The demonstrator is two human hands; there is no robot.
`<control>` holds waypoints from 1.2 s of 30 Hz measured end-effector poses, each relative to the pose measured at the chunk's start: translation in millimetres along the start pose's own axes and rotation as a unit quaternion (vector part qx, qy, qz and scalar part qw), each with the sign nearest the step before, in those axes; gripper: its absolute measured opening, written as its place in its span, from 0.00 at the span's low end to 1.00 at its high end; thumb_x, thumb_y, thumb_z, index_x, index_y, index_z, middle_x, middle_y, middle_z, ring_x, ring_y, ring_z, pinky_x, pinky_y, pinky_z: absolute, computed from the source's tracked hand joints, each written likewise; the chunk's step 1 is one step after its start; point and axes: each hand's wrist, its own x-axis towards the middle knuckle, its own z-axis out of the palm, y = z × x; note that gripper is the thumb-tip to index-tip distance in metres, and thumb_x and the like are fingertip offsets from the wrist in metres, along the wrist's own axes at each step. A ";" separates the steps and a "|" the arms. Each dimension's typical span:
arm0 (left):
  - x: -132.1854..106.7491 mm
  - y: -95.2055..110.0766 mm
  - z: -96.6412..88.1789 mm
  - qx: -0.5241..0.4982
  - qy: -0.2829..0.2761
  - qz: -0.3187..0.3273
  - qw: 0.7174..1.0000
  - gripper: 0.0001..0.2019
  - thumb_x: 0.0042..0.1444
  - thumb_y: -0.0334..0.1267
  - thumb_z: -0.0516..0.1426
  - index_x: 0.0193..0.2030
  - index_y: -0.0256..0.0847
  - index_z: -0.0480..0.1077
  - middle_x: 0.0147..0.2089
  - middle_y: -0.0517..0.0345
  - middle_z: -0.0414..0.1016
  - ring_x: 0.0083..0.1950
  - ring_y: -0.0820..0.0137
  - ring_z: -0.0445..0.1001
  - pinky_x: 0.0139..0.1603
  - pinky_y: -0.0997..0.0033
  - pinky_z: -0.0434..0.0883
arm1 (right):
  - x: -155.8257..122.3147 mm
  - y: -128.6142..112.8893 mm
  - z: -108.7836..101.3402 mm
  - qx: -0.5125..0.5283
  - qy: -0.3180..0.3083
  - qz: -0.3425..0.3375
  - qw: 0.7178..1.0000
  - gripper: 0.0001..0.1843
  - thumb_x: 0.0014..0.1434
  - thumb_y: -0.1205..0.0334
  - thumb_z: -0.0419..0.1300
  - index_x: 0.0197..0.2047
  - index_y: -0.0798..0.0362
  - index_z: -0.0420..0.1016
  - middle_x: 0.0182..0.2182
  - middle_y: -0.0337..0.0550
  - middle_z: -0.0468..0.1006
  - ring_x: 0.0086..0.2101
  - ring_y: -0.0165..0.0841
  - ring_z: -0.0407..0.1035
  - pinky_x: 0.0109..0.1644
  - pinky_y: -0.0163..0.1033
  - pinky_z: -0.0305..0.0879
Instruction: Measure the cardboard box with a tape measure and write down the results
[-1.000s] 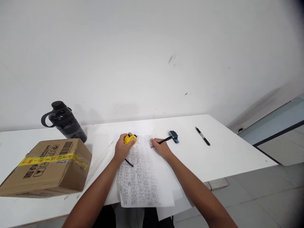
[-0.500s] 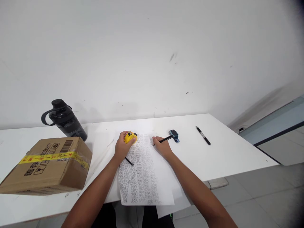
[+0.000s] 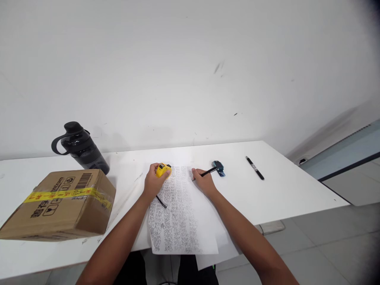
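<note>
My left hand (image 3: 153, 180) is closed around a yellow tape measure (image 3: 162, 170) at the upper left of a sheet of paper (image 3: 175, 221). The tape measure's black wrist strap (image 3: 161, 202) trails out below that hand. Dense columns of dark handwriting cover much of the sheet. My right hand (image 3: 204, 182) grips a black pen (image 3: 209, 171), its tip down at the sheet's upper right part. A second sheet (image 3: 218, 237) lies partly underneath, and both hang over the table's front edge.
A cardboard box (image 3: 59, 206) with yellow tape stands at left, a dark water bottle (image 3: 83, 148) behind it. Right of my hands lie a dark wristwatch-like device (image 3: 218, 166) and another black pen (image 3: 254, 168). The white table (image 3: 285, 198) meets a wall at the back.
The pen in my right hand has shifted slightly and its tip sits a little higher on the page. My left hand keeps its hold on the tape measure.
</note>
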 end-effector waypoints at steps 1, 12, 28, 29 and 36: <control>-0.1 0.2 -0.1 0.004 -0.002 -0.001 1.000 0.24 0.47 0.52 0.63 0.48 0.45 0.65 0.48 0.54 0.73 0.45 0.65 0.72 0.44 0.66 0.70 | 0.5 0.8 0.1 0.000 0.008 0.003 1.000 0.24 0.57 0.45 0.52 0.17 0.52 0.66 0.17 0.38 0.68 0.24 0.31 0.62 0.31 0.36 0.57; 0.5 -5.9 0.0 0.020 0.001 -0.021 1.000 0.26 0.43 0.53 0.65 0.45 0.44 0.61 0.40 0.57 0.71 0.38 0.69 0.72 0.38 0.69 0.68 | 0.7 1.0 -0.9 -0.011 -0.019 0.007 1.000 0.25 0.58 0.44 0.52 0.17 0.52 0.64 0.16 0.37 0.66 0.23 0.31 0.60 0.29 0.36 0.55; -1.7 -1.0 -1.0 0.040 -0.005 -0.018 0.999 0.25 0.44 0.50 0.65 0.42 0.44 0.58 0.40 0.59 0.70 0.37 0.71 0.72 0.36 0.70 0.66 | -2.9 -2.7 -1.4 -0.036 0.018 0.012 0.999 0.25 0.58 0.44 0.51 0.17 0.51 0.57 0.15 0.33 0.54 0.21 0.28 0.51 0.26 0.35 0.48; -2.0 -0.3 -1.3 0.040 -0.005 -0.017 0.999 0.24 0.44 0.50 0.65 0.42 0.44 0.58 0.40 0.59 0.70 0.37 0.71 0.72 0.36 0.70 0.66 | -3.3 -3.5 -1.7 -0.035 0.015 0.014 0.999 0.25 0.59 0.44 0.51 0.17 0.50 0.57 0.15 0.33 0.54 0.21 0.28 0.51 0.26 0.35 0.48; -4.6 2.9 -2.5 0.039 -0.015 -0.020 0.999 0.24 0.45 0.50 0.64 0.42 0.45 0.58 0.41 0.60 0.70 0.37 0.71 0.71 0.36 0.71 0.65 | -6.9 -8.5 -3.1 -0.023 -0.003 -0.042 0.999 0.26 0.60 0.41 0.49 0.19 0.51 0.58 0.16 0.34 0.56 0.22 0.29 0.53 0.26 0.35 0.49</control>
